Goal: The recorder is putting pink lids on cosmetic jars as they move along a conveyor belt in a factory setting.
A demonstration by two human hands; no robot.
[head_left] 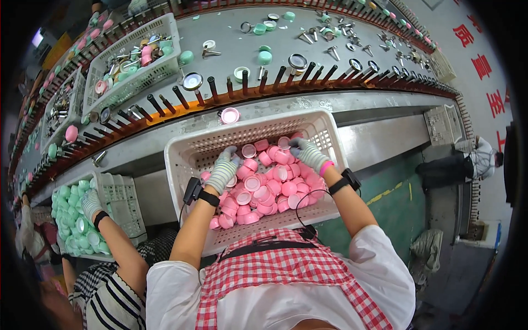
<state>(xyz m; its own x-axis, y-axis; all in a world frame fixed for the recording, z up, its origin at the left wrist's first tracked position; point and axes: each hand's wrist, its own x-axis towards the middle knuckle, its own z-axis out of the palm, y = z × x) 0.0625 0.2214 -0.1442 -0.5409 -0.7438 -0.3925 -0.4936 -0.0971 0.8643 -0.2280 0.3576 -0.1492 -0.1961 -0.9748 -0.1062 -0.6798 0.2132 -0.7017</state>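
Observation:
A beige perforated plastic crate (pixel 190 144) in front of me holds a heap of small round pink plastic caps (pixel 263 193), some showing their pale hollow insides. Both my hands wear striped knit gloves. My left hand (pixel 223 171) is over the left part of the heap, fingers apart and pointing away from me, with no cap visible in it. My right hand (pixel 309 154) reaches in from the right side of the crate. Its fingers are slightly apart beside a pink cap (pixel 284 143); their undersides are hidden.
Beyond the crate runs a row of upright dark pegs (pixel 245 83), some topped with round metal pieces. A single pink cap (pixel 230 115) lies on the ledge. At left, a co-worker's gloved hand (pixel 91 204) rests among green caps (pixel 69 217). Another crate (pixel 93 91) holds mixed parts.

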